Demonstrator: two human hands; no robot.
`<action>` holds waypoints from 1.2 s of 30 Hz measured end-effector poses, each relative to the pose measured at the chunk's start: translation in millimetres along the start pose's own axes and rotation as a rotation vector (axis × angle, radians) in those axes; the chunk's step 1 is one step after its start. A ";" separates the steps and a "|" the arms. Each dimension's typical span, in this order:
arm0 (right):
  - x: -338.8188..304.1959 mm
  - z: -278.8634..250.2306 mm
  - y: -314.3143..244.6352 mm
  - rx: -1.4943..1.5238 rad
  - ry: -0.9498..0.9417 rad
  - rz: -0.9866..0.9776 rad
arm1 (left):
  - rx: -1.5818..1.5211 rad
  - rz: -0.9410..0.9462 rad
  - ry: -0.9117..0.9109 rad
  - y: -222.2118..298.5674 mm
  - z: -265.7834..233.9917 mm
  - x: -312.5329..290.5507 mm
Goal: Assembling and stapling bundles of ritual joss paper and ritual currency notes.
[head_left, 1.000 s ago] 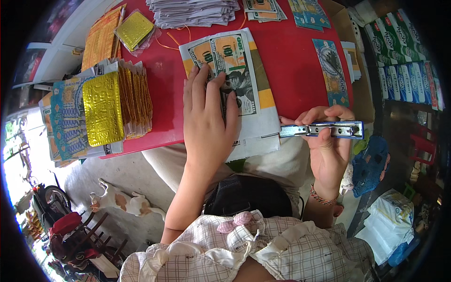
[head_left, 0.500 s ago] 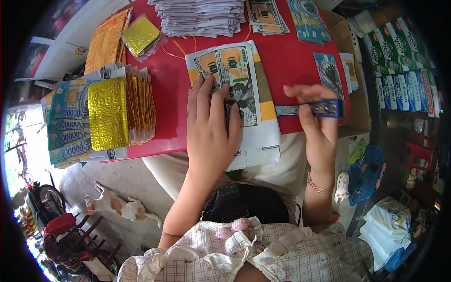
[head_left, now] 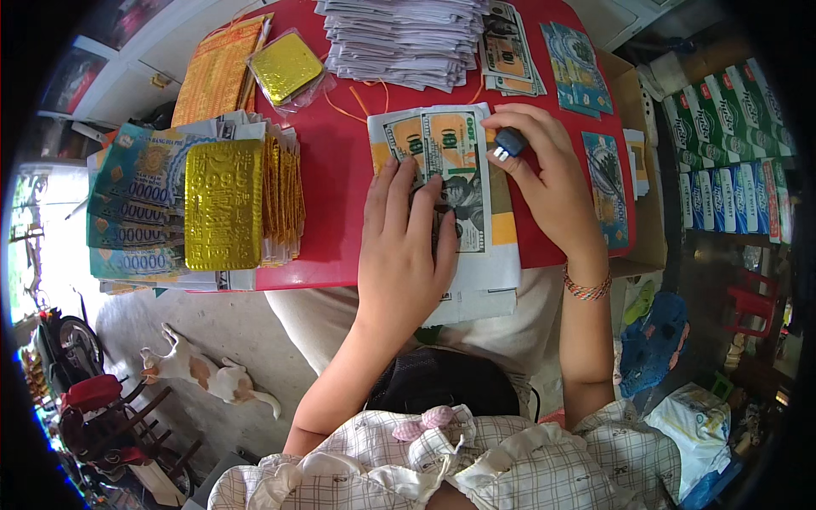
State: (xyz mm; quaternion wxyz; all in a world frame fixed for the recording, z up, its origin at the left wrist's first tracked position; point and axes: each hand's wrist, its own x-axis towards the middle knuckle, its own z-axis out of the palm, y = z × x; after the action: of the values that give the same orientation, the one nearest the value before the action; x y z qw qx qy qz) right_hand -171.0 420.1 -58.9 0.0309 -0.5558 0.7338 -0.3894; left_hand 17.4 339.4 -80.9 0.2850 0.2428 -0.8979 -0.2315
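My left hand [head_left: 404,251] lies flat with fingers apart on a paper bundle [head_left: 489,272] at the front of the red table. Its top carries play-money notes [head_left: 440,140] in orange, green and grey, with a yellow and olive band [head_left: 503,227] along the right side. My right hand [head_left: 552,187] is closed round a small dark blue stapler [head_left: 510,143], whose silvery end shows between thumb and fingers at the bundle's upper right edge. The rest of the stapler is hidden by the hand.
On the red table [head_left: 331,212], gold-embossed packets [head_left: 223,204] and blue notes [head_left: 136,204] stand left. Behind are orange papers [head_left: 223,72], a wrapped gold pad [head_left: 287,68] and a tall white paper stack [head_left: 401,42]. More notes [head_left: 605,183] lie right. A cat [head_left: 208,370] lies on the floor.
My right hand has moved up and left, bringing the stapler from beside the band to the bundle's upper right edge. My left hand stays on the bundle. The view has shifted slightly.
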 end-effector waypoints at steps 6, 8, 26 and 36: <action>0.7 -5.6 -1.0 -0.091 0.061 0.021 | -0.026 0.027 -0.052 0.4 -4.4 0.7; 1.2 -10.9 -0.4 -0.109 0.059 0.018 | -0.057 0.046 -0.083 -0.4 -7.4 0.9; 34.2 -21.8 16.2 -0.015 -0.108 0.043 | -0.137 0.057 -0.106 -3.2 -10.2 5.7; 28.0 -10.0 12.4 0.026 -0.039 -0.021 | -0.128 0.057 -0.099 -1.9 -9.5 5.9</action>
State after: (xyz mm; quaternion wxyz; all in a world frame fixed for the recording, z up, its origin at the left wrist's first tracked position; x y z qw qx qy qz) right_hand -196.2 402.9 -48.6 0.0484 -0.5706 0.7221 -0.3882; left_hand 19.6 331.9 -72.7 0.2616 0.1866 -0.9009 -0.2917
